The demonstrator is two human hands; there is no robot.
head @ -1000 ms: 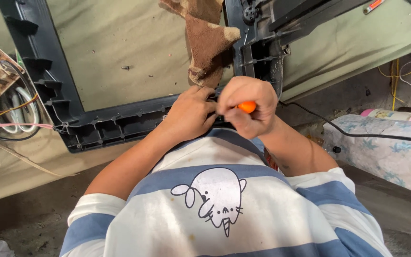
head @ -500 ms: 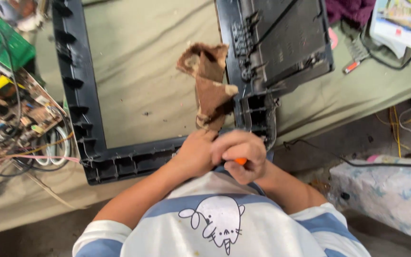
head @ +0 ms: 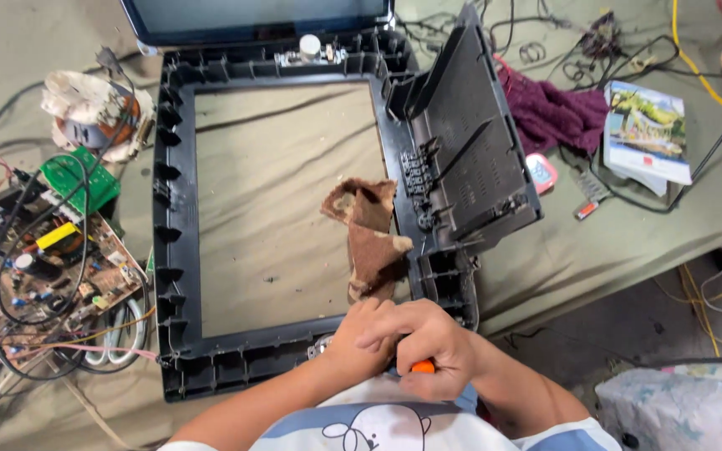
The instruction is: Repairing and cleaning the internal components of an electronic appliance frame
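Note:
Both my hands meet at the near edge of a black plastic frame lying on a cloth-covered bench. My right hand is closed around an orange-handled tool, of which only a bit of handle shows. My left hand is pressed against the right one at the frame's near right corner; what it grips is hidden. A brown crumpled rag lies just beyond my fingers, inside the frame.
A black back cover leans on the frame's right side. Circuit boards and wires lie at the left, with a wound coil behind them. A purple cloth and a booklet sit at the right. A screen panel is at the far edge.
The view has tilted up, showing the whole frame and bench. My hands stay together at the frame's near corner, still on the orange-handled tool.

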